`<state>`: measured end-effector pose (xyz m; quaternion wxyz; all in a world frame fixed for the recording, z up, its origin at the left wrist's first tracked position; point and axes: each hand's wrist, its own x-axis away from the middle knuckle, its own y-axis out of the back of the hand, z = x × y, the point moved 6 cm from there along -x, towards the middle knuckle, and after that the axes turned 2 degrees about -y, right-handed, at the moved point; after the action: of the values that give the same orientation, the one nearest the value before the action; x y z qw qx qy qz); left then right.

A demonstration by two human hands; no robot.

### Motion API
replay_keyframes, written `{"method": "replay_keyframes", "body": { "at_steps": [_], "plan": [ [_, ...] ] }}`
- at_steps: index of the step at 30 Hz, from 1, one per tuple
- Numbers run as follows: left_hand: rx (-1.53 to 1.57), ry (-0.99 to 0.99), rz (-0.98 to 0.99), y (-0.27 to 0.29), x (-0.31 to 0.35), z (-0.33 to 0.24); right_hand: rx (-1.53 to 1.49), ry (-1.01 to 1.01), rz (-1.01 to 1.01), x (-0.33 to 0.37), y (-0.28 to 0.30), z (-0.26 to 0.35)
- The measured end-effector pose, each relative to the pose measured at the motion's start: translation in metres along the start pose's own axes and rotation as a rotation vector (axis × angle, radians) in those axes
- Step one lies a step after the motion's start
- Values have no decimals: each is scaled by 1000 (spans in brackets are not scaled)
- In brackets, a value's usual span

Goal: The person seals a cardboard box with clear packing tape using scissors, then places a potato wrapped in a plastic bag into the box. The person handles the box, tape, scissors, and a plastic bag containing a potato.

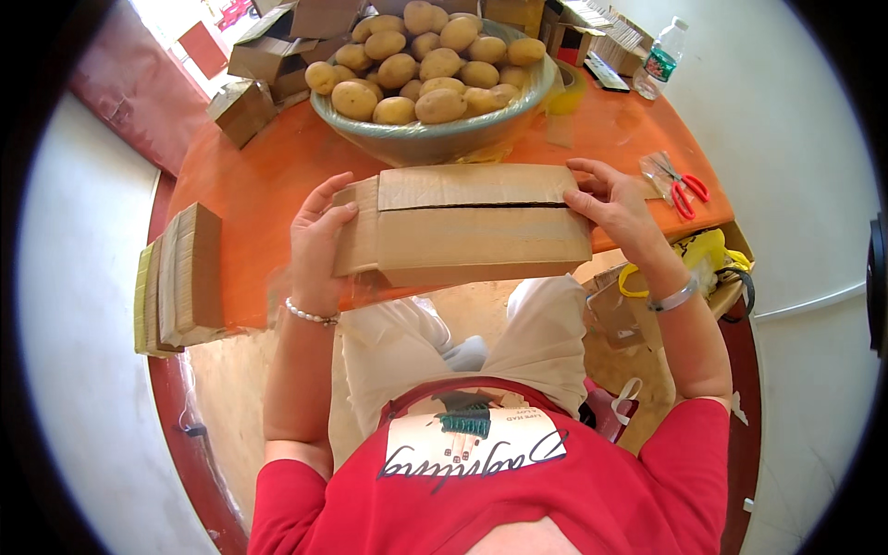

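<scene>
A long brown cardboard box lies crosswise between my hands at the table's near edge. Its two long top flaps meet with a narrow dark gap along the seam. At the left end, a side panel or flap sticks out past the main body. My left hand grips that end, thumb on top and fingers behind. My right hand holds the opposite end, thumb on the upper face near the seam and fingers at the far corner. The box's underside is hidden.
Beyond the box, a wide bowl is heaped with potatoes. Red-handled scissors, a plastic bottle and a tape roll are to the right. Flattened cardboard stands at the left edge; small boxes sit far left.
</scene>
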<state>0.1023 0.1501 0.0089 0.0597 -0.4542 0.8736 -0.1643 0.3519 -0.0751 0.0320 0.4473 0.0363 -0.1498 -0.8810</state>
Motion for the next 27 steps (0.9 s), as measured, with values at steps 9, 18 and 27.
{"method": "replay_keyframes", "body": {
  "at_steps": [9, 18, 27],
  "plan": [
    [-275, -59, -11, 16, 0, -4, 317, 283, -33, 1, 6, 26],
    [-1365, -820, 293, -55, 48, -54, 225, 226, 224, -20, -13, 35],
    [-1522, -860, 533, -69, 77, -45, 397, 270, 149, -37, 2, 32]
  ]
}}
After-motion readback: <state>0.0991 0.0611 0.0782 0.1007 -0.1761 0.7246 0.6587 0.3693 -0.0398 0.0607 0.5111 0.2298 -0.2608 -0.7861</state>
